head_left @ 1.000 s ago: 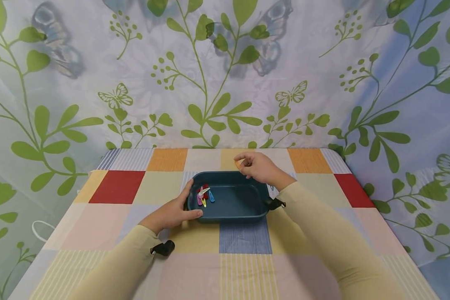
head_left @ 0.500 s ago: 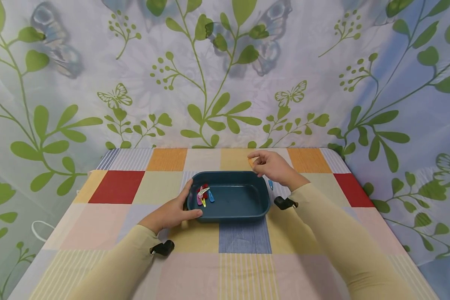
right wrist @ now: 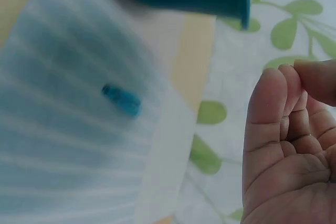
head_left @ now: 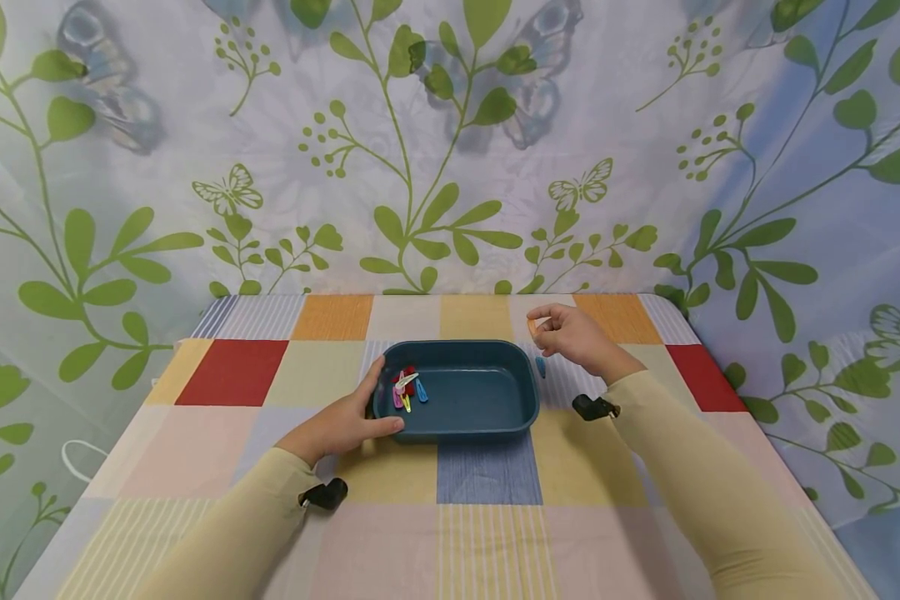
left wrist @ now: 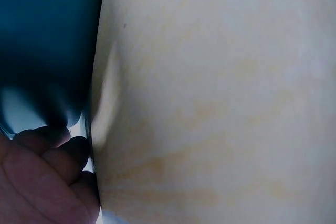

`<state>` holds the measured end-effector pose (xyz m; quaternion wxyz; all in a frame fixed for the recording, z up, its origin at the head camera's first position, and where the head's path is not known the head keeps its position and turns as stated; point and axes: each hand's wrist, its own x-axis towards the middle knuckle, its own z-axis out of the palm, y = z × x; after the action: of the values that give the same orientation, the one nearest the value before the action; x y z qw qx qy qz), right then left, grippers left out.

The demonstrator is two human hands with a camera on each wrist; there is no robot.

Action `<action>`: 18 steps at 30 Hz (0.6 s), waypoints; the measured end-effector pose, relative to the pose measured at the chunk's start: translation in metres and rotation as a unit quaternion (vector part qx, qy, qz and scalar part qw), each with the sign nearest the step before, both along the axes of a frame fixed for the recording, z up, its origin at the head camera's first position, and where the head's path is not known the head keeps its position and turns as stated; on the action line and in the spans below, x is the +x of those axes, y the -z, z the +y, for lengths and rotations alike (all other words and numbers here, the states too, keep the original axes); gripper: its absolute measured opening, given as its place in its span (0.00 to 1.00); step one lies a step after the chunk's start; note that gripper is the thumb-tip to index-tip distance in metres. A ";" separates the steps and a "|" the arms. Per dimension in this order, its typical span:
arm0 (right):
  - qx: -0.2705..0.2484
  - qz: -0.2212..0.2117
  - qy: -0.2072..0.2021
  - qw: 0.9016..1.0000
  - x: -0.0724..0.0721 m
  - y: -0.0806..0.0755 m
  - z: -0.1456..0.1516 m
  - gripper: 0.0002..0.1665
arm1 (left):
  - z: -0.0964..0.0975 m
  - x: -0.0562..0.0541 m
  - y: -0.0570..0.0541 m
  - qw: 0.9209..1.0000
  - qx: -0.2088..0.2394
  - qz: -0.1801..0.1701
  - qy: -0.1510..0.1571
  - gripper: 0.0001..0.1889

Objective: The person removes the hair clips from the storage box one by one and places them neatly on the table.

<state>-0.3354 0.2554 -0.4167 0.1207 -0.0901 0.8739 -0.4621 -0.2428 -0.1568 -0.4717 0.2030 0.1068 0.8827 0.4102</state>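
Observation:
My left hand [head_left: 341, 425] grips the left end of a dark blue-green rectangular tray [head_left: 487, 435], thumb at the near corner. In the left wrist view its curled fingers [left wrist: 65, 161] lie against the tray's wall. Several snap hair clips [head_left: 407, 383], red, pink, yellow, white and blue, lie bunched at the tray's left end. Right of the tray my right hand [head_left: 573, 337] is raised, pinching a small orange piece [head_left: 532, 327] between thumb and forefinger; the right wrist view hides it behind the fingertips. Below that hand, a blue hair clip [right wrist: 122, 99] lies on the striped cloth.
A patchwork cloth [head_left: 232, 372] covers the table. Behind hangs a curtain [head_left: 450, 150] printed with green leaves and butterflies. A white cable [head_left: 75, 454] loops beside the table's left edge. Black wrist cameras [head_left: 324, 495] sit on both sleeves.
My right hand has moved right, from over the tray's far rim to beyond its right end, carrying the orange piece. This uncovers the blue hair clip on the cloth. The left hand and tray stay put.

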 end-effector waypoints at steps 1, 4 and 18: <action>0.003 -0.003 0.004 1.000 -0.001 0.002 0.003 0.27 | 0.000 0.000 0.000 1.000 0.000 0.000 0.001 0.62; 0.010 -0.012 0.016 1.000 -0.002 0.007 0.011 0.28 | 0.000 -0.001 0.001 1.000 0.000 0.000 0.002 0.62; 0.059 -0.025 0.036 0.997 -0.001 0.025 0.025 0.30 | 0.000 0.000 0.001 1.000 0.004 -0.002 0.002 0.62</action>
<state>-0.3369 0.2804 -0.4413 0.1307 -0.0394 0.8989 -0.4163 -0.2429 -0.1568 -0.4732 0.2054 0.1087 0.8805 0.4132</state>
